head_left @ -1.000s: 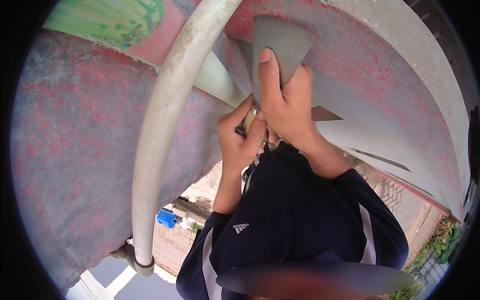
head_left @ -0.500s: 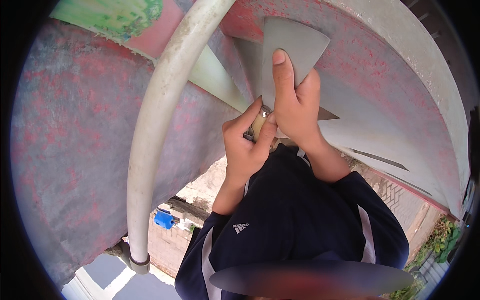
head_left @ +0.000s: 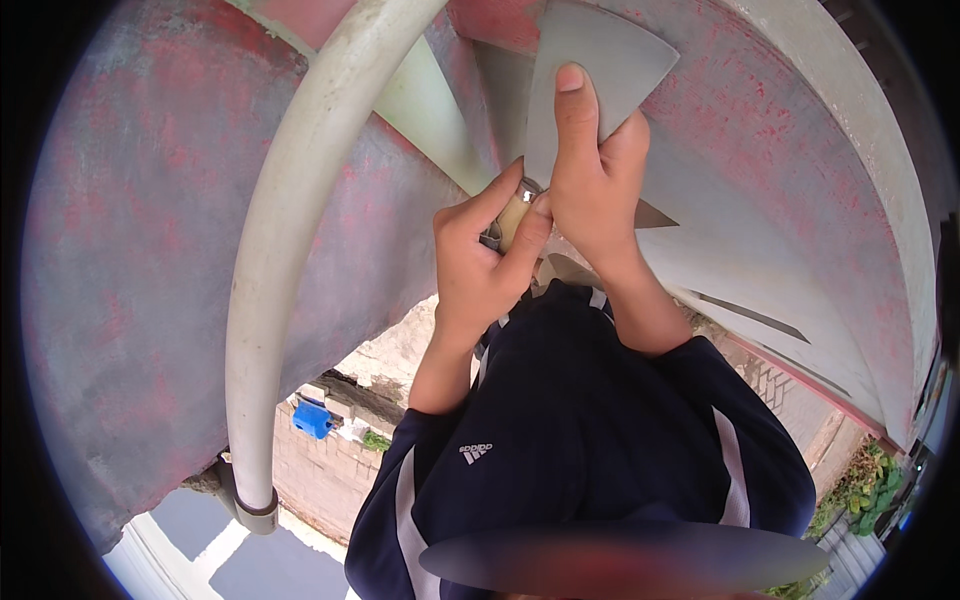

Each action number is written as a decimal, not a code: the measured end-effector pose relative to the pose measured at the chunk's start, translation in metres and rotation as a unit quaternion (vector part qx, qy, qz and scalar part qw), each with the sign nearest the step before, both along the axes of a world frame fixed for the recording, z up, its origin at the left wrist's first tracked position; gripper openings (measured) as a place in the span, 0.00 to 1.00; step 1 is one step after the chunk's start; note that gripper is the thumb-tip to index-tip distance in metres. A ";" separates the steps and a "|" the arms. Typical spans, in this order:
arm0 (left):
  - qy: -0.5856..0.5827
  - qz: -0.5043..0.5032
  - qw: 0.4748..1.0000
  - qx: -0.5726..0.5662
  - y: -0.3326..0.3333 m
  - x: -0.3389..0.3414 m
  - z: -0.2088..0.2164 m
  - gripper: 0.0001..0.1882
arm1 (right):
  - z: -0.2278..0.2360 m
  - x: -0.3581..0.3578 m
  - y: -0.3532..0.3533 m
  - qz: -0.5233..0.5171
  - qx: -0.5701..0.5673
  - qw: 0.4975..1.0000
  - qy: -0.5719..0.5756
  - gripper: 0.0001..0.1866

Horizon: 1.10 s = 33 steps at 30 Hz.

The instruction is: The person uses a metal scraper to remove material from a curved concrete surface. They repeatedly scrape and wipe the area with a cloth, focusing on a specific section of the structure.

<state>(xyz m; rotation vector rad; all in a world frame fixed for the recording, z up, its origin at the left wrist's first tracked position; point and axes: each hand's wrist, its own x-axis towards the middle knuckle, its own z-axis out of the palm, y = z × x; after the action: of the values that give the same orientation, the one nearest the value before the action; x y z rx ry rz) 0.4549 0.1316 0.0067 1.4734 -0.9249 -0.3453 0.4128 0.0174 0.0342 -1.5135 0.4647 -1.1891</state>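
Observation:
My right hand (head_left: pixel 597 185) is closed on a flared, flat grey scraper blade (head_left: pixel 600 55), the thumb lying along its face and the wide end up and away from me. Close beside it, my left hand (head_left: pixel 485 250) is closed round a pale scraper handle (head_left: pixel 514 217) with a shiny metal collar. The narrow end of the blade comes down to this collar; whether the two are joined is hidden by my fingers. A small dark metal piece (head_left: pixel 490 237) shows between my left fingers and palm.
A thick pale curved pipe (head_left: pixel 275 210) arches past on the left. Behind it spreads a worn grey-and-red wall (head_left: pixel 150 270). A curved grey panel with red patches (head_left: pixel 800 190) rises at the right. Below lie brick paving (head_left: pixel 310 470), a blue object (head_left: pixel 312 420) and plants (head_left: pixel 875 485).
Both hands keep their hold and sit slightly higher in the picture. The pipe, wall and blue object have shifted left and up with the view.

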 end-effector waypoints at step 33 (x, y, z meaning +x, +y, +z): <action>0.025 0.029 0.999 -0.013 0.006 -0.007 0.001 0.19 | -0.004 -0.008 0.009 0.007 0.031 0.999 -0.001 0.18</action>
<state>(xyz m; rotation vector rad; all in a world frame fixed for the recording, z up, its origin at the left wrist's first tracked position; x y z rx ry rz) 0.4483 0.1375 0.0072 1.4582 -0.8425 -0.3238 0.4043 0.0268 0.0306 -1.4598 0.4847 -1.1544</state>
